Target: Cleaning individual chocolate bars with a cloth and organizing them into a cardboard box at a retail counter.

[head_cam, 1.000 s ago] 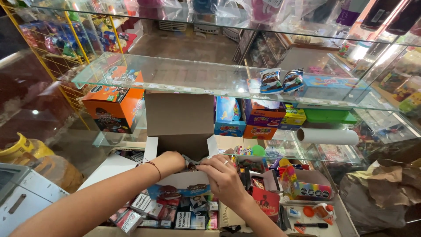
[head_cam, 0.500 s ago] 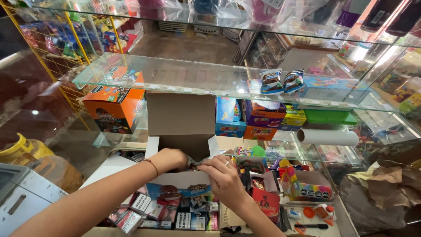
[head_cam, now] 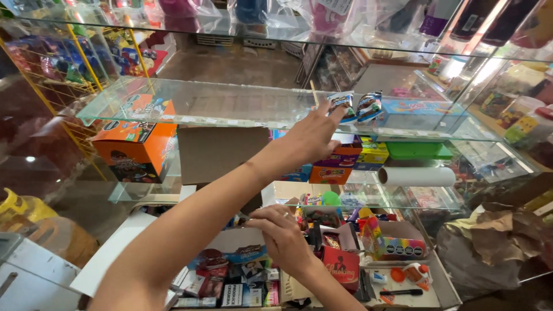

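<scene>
My left hand [head_cam: 311, 137] stretches up to the glass shelf [head_cam: 190, 106], fingers spread, with its fingertips at two small blue and white packets [head_cam: 357, 106] lying there. Nothing is held in it. Lower down, my right hand [head_cam: 279, 230] curls over the front edge of an open cardboard box [head_cam: 230, 239]. The box's brown lid [head_cam: 222, 152] stands upright behind my left forearm. What lies inside the box is mostly hidden by my arms.
An orange carton [head_cam: 135, 144] stands under the glass shelf at left. A white paper roll [head_cam: 417, 175], a green box [head_cam: 417, 151] and colourful sweet boxes [head_cam: 340, 164] fill the right. Small packets [head_cam: 230, 288] crowd the counter front; crumpled brown paper [head_cam: 495, 242] sits right.
My left hand has left the box edge and risen up and right to the packets on the glass shelf. My right hand stays at the box.
</scene>
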